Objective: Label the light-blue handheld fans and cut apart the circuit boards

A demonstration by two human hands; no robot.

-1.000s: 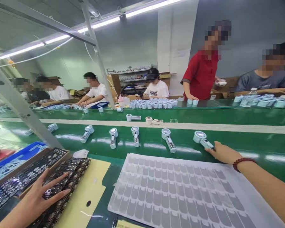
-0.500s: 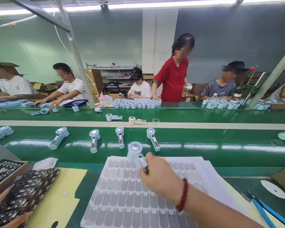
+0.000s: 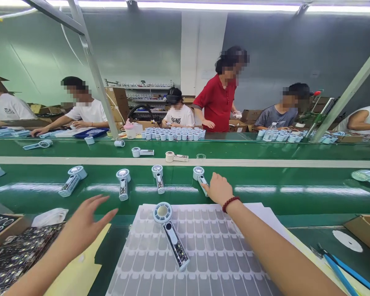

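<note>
My right hand (image 3: 219, 188), a dark red bracelet at its wrist, reaches over the green belt with fingers curled round the handle end of a light blue handheld fan (image 3: 199, 172). Another handheld fan (image 3: 174, 242) lies on the sheet of grey stickers (image 3: 148, 263) before me, its handle uncovered so the circuit board shows. My left hand (image 3: 86, 224) hangs in the air with fingers spread, holding nothing. It is between the stack of circuit boards (image 3: 21, 255) and the sticker sheet, above yellow paper (image 3: 80, 271).
More open-handled fans (image 3: 123, 184) lie along the near belt (image 3: 259, 181). Blue-handled pliers (image 3: 339, 267) and a cardboard box (image 3: 366, 230) are at the right. Across the line, several people work behind rows of fan heads (image 3: 172, 135); a person in red (image 3: 217, 102) stands there.
The fan that was in my right hand now lies on the sticker sheet. That hand has moved forward to a fan on the belt. My left hand has left the circuit boards, moving up and right.
</note>
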